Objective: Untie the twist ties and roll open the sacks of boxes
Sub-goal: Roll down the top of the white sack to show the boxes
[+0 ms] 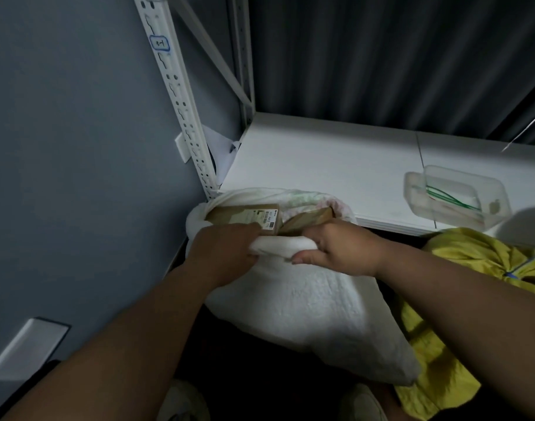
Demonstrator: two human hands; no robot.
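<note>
Down at the bottom edge, two pale shoes (184, 402) are just peeking into view, blurred. Above them both bare forearms are reaching forward, and the white sack (308, 302) is sitting on the dark floor between them, right in front of the shelf's front left corner. The left hand (226, 247) is gripping the sack's rolled rim, fingers curled over the thick white fold. The right hand (339, 247) is clamping the same rim just beside it, thumb underneath, fingers wrapped over the top and dipping inside the mouth. The sack's mouth is standing open, its rim rolled down into a fat collar all the way round. Inside, a brown cardboard box (245, 215) with a white label is lying at the left, and a second brown box (308, 221) is tilting beside it, touching it.

Off to the right, a yellow sack (460, 268) is slumping against the white one, its neck bunched, something blue showing at the neck.

Further back, the white shelf (320, 165) is carrying a clear plastic tub (457, 199) near its front edge at the right, with green twist ties (451, 199) lying inside. A white perforated upright (181, 107) is rising at the shelf's left front corner, wearing a blue-outlined label (159, 43).
</note>
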